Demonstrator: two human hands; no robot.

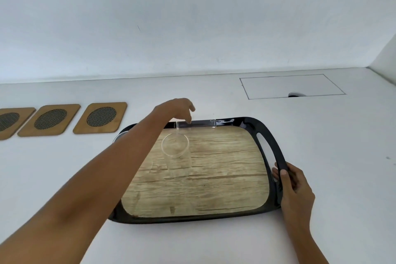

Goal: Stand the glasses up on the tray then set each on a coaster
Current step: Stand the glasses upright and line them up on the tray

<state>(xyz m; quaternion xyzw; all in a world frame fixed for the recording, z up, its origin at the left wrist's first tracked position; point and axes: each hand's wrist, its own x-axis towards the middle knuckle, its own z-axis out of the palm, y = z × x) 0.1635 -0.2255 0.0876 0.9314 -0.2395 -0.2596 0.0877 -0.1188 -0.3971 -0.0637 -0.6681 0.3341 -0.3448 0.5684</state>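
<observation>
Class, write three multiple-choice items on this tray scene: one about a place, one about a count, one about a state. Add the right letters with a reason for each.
1. Where do the coasters lie?
A. on the tray
B. on the table, left of the tray
C. under the glasses

2. How many coasters show?
A. one
B. five
C. three

3. How is the glass at the tray's far rim?
A. on its side
B. upright
C. on a coaster

Answers:
1 B: they sit on the white table, apart from the tray.
2 C: three in a row, the leftmost cut by the frame.
3 A: it lies flat under the left hand; the right hand grips the tray handle.
</observation>
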